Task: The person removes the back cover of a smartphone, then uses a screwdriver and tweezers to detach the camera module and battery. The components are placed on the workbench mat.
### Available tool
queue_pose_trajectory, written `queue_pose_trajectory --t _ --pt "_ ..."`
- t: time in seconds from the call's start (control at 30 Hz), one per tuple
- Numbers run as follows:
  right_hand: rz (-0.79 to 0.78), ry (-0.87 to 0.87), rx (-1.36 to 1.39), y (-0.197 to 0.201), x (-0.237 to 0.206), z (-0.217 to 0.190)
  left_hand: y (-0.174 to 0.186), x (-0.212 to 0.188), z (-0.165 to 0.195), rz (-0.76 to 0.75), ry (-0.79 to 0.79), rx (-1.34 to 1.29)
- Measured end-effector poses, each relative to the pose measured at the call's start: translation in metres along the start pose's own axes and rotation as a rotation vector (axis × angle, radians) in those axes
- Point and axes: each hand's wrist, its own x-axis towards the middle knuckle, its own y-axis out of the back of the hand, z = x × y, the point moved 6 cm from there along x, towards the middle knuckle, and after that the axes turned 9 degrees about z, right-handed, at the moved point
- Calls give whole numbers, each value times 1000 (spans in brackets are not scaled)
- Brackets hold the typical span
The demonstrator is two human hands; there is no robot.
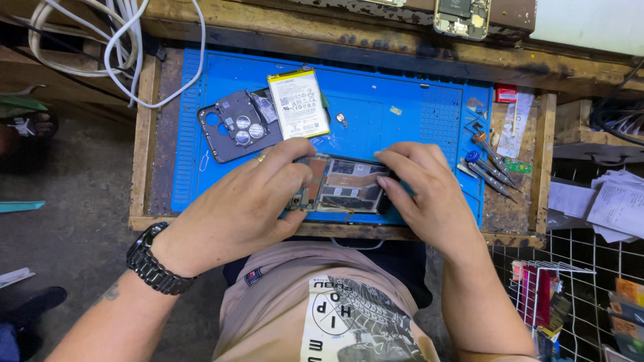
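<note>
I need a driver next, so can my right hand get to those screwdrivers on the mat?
Probably yes. The right hand rests on the opened phone, and the screwdrivers lie just beside it on the blue mat, with nothing between.

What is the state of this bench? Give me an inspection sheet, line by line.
Surface: blue work mat on a worn wooden tray.
Job's things: opened phone, internals exposed, lying flat at the mat's front edge.
Clutter: battery and dark back cover behind the phone; screwdrivers at the right edge; small screw.
Hands: left hand grips the phone's left end; right hand has its fingertips on the right end.
Cables: white cables looped at the back left.
Surroundings: second opened phone on the shelf; papers and wire rack at right.
</note>
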Motion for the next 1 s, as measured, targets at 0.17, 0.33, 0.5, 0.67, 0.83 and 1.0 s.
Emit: queue_pose_trajectory --t 0.17,0.33,0.5,0.67,0.83,1.0 --pt "-119 -98 243 -11 2 19 13 0 -1 66 -73 -195" --pt "-89 -452 854 -30 -18 31 -11 9 -39 224 171 -1017" --pt "66 -624 1120 -58 -22 31 -63 18 -42 286 334 -1568" --pt "154 -585 803 -49 -19 9 -80 21 -36 258 470 -1735" --pt "371 -228 324 -13 -11 -34 -79 20 -36 291 458 -1690" --pt "371 -127 448 -26 0 -59 -88 15 -32 310 417 -1592"
